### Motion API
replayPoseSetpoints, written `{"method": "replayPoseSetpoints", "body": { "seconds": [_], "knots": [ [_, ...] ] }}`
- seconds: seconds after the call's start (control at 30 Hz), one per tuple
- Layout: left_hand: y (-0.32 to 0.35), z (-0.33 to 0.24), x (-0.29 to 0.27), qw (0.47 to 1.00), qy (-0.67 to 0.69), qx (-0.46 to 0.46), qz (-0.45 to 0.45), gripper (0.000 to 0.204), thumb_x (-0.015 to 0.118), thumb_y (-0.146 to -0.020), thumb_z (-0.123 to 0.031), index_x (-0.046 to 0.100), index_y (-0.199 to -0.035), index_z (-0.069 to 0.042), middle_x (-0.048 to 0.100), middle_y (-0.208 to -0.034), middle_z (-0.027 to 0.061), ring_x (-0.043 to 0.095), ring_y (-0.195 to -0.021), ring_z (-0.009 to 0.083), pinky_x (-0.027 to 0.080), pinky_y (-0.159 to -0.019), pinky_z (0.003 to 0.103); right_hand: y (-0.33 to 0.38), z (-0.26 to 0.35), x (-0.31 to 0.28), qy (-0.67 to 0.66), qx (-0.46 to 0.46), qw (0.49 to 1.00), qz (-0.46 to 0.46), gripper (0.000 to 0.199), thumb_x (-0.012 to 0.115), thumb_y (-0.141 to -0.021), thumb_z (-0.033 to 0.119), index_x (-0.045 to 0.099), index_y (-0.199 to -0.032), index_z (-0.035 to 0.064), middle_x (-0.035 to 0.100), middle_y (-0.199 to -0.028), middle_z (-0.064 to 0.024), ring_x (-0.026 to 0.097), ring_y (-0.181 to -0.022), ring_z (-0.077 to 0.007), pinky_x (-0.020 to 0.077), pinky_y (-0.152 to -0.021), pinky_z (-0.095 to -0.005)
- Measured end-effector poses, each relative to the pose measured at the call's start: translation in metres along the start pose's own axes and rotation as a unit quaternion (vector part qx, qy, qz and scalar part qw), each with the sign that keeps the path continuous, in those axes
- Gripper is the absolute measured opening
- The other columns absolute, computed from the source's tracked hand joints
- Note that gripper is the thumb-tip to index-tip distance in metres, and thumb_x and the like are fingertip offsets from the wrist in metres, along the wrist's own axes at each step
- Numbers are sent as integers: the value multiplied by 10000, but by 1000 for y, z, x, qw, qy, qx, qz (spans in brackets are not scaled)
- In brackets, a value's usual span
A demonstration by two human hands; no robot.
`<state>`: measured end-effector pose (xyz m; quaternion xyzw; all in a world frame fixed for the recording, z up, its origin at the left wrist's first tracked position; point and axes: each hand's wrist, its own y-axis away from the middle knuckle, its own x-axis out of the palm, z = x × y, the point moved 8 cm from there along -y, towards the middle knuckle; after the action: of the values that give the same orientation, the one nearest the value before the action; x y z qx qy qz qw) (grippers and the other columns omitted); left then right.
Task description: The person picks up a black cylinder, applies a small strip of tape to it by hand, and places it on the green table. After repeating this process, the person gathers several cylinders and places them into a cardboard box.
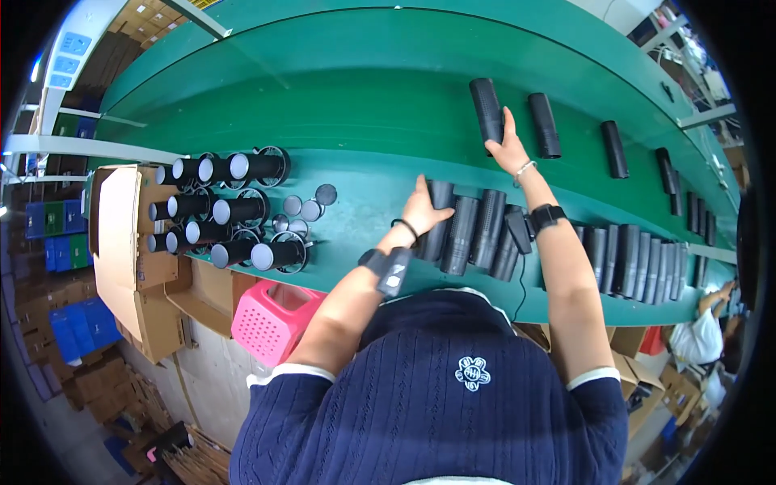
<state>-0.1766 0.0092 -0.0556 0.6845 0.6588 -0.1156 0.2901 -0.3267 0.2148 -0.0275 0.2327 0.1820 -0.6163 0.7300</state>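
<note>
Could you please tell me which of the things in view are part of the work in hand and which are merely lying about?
In hand:
- right hand on a black tube on the green belt
- left hand on the row of black tubes at the bench edge

Lying about:
- capped tubes stacked at the left
- loose round caps
- pink basket
- cardboard box

Navy ribbed knit top, white-trimmed short sleeves, small white chest emblem, black wristbands.

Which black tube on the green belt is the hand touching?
The right hand touches the leftmost black tube on the green belt. The other tubes farther right along the belt lie alone, with no hand near them.
</note>
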Motion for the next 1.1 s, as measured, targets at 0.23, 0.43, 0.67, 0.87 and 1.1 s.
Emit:
{"method": "replayPoseSetpoints", "body": {
  "seconds": [0.23,0.43,0.67,0.87,1.1],
  "knots": [
    [51,-38,-53,944,296,60,132,792,746,-699,10,335,-1374,-27,517,-1245,96,510,-1159,206,415,-990,368,-21,-31,6,281,103,954,-28,676,689,-846,285,317,-1411,289,517,-1184,-261,523,-1136,-388,479,-906,-453],
    [59,-36,-73,982,156,68,77,900,787,-677,-48,255,-1399,-110,502,-1261,173,521,-1161,281,420,-989,378,82,136,74,-146,-26,923,354,586,695,-842,226,458,-1371,143,485,-1306,-155,523,-1141,-253,449,-950,-358],
    [52,-47,-106,871,469,63,135,691,476,-926,-566,458,-1373,-40,418,-1426,137,440,-1283,254,377,-1061,424,129,88,54,-464,110,859,187,457,406,-976,316,396,-1405,158,577,-1130,-117,607,-787,-165,536,-625,-279],
    [76,-111,-117,842,504,186,48,850,761,-688,44,343,-1421,-59,422,-1423,150,357,-1364,247,315,-1112,377,175,62,113,-715,272,616,189,395,362,-995,365,483,-1245,85,607,-1055,-106,618,-837,-212,546,-664,-294],
    [81,-128,-102,854,500,144,23,555,735,-767,2,504,-1268,-58,580,-1216,89,544,-1138,170,442,-975,318,185,63,110,-710,279,628,151,383,359,-988,391,499,-1216,117,600,-1061,-82,590,-825,-207,517,-684,-312]
  ]
}}
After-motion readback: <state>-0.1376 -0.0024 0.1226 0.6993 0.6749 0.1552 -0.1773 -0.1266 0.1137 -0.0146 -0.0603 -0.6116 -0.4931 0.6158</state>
